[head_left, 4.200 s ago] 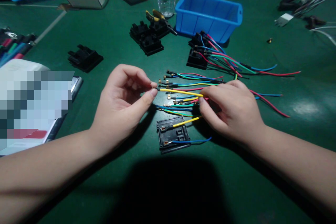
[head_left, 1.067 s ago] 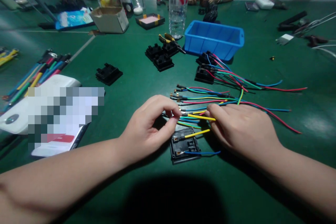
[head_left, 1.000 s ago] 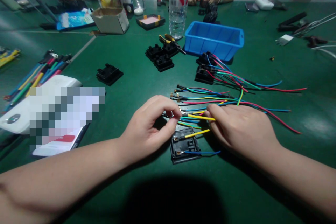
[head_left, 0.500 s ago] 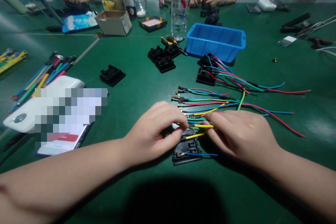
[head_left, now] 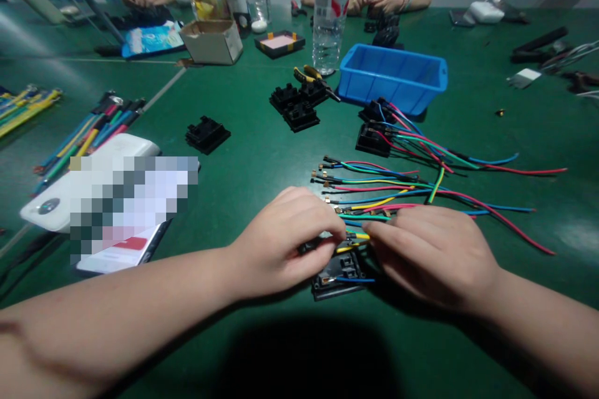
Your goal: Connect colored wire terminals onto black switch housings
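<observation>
My right hand (head_left: 433, 255) pinches a yellow wire (head_left: 361, 237) near its terminal end. Beside it my left hand (head_left: 292, 237) is closed, thumb and forefinger together at the wire's end; what lies between them is mostly hidden. Below both hands a black plastic socket housing (head_left: 339, 290) lies on the table, with a short blue wire (head_left: 356, 279) running out of it. Just beyond my fingers, several coloured wires (head_left: 367, 188) with metal terminals are spread in a row.
Behind the wires are two wired housings (head_left: 373, 140) and a blue bin (head_left: 393, 78). Further left lie black housings (head_left: 302, 117), yellow-handled pliers (head_left: 306, 73), a single housing (head_left: 207, 136), a phone (head_left: 135, 224) and wire bundles (head_left: 93, 131). A water bottle (head_left: 327, 43) stands near people working opposite.
My right hand has moved in towards my left, and less of the yellow wire shows between them. The whole view has shifted slightly, so the table things appear further right.
</observation>
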Demonstrator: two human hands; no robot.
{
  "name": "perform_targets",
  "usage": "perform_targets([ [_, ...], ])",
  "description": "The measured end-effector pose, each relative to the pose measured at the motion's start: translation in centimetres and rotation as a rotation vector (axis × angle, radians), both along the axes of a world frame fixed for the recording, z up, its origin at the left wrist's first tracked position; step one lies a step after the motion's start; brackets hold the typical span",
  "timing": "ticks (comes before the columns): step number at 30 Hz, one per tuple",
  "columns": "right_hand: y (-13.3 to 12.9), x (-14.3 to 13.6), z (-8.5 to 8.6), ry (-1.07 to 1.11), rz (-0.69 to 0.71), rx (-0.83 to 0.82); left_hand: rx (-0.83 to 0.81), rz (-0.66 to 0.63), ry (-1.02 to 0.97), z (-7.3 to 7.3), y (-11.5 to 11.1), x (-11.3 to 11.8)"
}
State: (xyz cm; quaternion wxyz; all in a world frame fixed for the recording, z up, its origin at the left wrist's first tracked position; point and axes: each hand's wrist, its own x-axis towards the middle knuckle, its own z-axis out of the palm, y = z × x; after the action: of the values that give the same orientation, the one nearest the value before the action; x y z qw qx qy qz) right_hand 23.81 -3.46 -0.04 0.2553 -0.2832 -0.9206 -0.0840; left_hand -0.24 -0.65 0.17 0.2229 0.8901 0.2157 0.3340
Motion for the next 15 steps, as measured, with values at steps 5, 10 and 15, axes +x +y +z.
perform_targets([
  [5,0.10,0.00,-0.05,0.010,0.008,-0.030,-0.027,0.029,0.042,-0.06,-0.08,0.05],
  [10,0.10,0.02,-0.07,0.026,0.001,-0.034,-0.054,0.024,0.087,-0.04,-0.17,-0.07],
  [15,-0.06,0.07,-0.15,0.022,-0.034,-0.076,-0.072,0.022,0.118,-0.03,-0.24,-0.10],
])
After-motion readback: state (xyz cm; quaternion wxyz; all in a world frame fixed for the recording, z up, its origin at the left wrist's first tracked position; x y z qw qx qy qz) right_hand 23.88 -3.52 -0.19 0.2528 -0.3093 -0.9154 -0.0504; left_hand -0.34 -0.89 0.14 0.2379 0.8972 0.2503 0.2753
